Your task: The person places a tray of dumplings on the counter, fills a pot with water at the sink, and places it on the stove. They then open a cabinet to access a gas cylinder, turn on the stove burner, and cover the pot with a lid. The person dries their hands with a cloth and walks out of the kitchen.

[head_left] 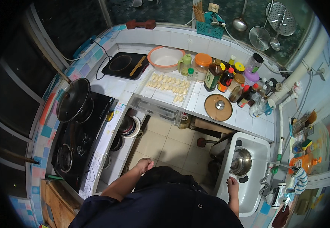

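Fingers of the left hand [145,165] hang half open and empty above the tiled kitchen floor [180,148], the right hand [233,184] curls, whether around anything I cannot tell, by the left edge of the white sink [258,195], near one steel pot [241,162] toward the far end, two black handles [244,179] roughly following the sink's long sides.

1. The left forearm [124,184] is bare and goes slantwise, forward and to the right, in front of the torso [153,207].
2. The left hand [145,164] is at its end, with fingers bent loosely inward.
3. The right forearm [234,203] is shorter in view and points almost straight forward.
4. The right hand [233,185] has curled fingers; how tightly either hand is closed, I cannot say surely.
5. Both hands are well apart.
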Demonstrator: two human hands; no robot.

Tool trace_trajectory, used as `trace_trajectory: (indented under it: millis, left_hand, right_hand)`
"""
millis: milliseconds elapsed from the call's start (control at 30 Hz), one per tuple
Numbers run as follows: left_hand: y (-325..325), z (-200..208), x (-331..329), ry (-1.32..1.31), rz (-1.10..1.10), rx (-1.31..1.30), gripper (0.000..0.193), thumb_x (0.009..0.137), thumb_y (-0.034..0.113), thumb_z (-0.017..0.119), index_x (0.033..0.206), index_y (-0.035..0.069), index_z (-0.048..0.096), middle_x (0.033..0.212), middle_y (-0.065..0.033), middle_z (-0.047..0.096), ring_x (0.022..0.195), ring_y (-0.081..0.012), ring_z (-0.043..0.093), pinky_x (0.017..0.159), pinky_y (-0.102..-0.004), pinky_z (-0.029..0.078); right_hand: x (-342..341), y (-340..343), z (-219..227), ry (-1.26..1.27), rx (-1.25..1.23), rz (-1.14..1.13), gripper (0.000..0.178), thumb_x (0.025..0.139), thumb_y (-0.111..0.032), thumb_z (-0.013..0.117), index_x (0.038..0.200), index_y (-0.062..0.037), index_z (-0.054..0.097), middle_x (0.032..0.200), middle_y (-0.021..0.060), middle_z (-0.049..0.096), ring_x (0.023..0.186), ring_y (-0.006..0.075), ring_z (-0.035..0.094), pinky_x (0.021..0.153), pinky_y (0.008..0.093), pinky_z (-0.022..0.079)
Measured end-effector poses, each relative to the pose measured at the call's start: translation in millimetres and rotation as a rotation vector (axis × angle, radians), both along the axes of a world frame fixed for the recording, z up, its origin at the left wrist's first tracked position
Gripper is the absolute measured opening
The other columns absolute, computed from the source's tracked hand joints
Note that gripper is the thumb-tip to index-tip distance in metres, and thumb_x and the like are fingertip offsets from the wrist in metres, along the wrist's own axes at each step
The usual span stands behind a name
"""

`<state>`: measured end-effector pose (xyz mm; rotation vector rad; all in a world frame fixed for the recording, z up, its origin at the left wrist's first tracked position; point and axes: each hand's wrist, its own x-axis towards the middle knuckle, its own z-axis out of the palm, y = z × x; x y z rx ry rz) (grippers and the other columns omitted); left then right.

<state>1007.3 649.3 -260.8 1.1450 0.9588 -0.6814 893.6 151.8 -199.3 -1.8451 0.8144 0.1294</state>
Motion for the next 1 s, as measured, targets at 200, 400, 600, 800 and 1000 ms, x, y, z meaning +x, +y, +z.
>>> trace_trajectory:
  millis: [200, 400, 600, 800, 1000]
  left_hand:
    - [-31, 8, -14, -0.053, -0.039, -0.001, 0.014, 0.089, 0.013, 0.051, 0.101, 0.007, 0.053, 0.084, -0.0047, 0.063, 0.066, -0.0116, 0.061, 0.054, -0.0240, 0.054]
    - [-30, -4, -39, -0.021, 0.001, 0.053, 0.019, 0.089, 0.013, 0.051, 0.106, 0.005, 0.051, 0.089, -0.0071, 0.063, 0.071, -0.0153, 0.062, 0.060, -0.0264, 0.054]
    - [-20, -19, -55, -0.018, 0.059, 0.050, 0.019, 0.090, 0.013, 0.049, 0.107, 0.006, 0.053, 0.087, -0.0071, 0.063, 0.073, -0.0166, 0.062, 0.059, -0.0266, 0.052]
    - [-24, -22, -52, -0.030, 0.060, 0.056, 0.018, 0.089, 0.012, 0.050, 0.105, 0.005, 0.054, 0.086, -0.0072, 0.063, 0.071, -0.0158, 0.061, 0.059, -0.0267, 0.052]
    - [-30, -20, -42, -0.048, 0.055, 0.044, 0.020, 0.088, 0.011, 0.049, 0.107, 0.004, 0.054, 0.085, -0.0075, 0.062, 0.065, -0.0154, 0.061, 0.055, -0.0251, 0.052]
  right_hand:
    - [-16, -30, -15, 0.075, 0.028, 0.040, 0.034, 0.083, -0.014, 0.057, 0.111, 0.0051, 0.056, 0.093, 0.0109, 0.063, 0.079, 0.0160, 0.059, 0.073, 0.0278, 0.047]
    - [-2, -44, -14, 0.043, 0.041, 0.094, 0.036, 0.083, -0.016, 0.057, 0.111, 0.0054, 0.055, 0.094, 0.0111, 0.063, 0.080, 0.0161, 0.059, 0.074, 0.0279, 0.047]
    - [-2, -62, -35, 0.051, 0.033, 0.093, 0.034, 0.082, -0.017, 0.057, 0.109, 0.0030, 0.057, 0.089, 0.0085, 0.063, 0.076, 0.0147, 0.060, 0.067, 0.0266, 0.046]
    - [-7, -74, -52, 0.014, 0.045, 0.071, 0.027, 0.082, -0.016, 0.058, 0.105, -0.0016, 0.059, 0.081, 0.0036, 0.063, 0.067, 0.0111, 0.059, 0.054, 0.0234, 0.044]
    - [-3, -73, -50, 0.030, 0.068, 0.031, 0.025, 0.083, -0.015, 0.057, 0.103, -0.0008, 0.059, 0.079, 0.0041, 0.063, 0.064, 0.0114, 0.058, 0.052, 0.0231, 0.044]
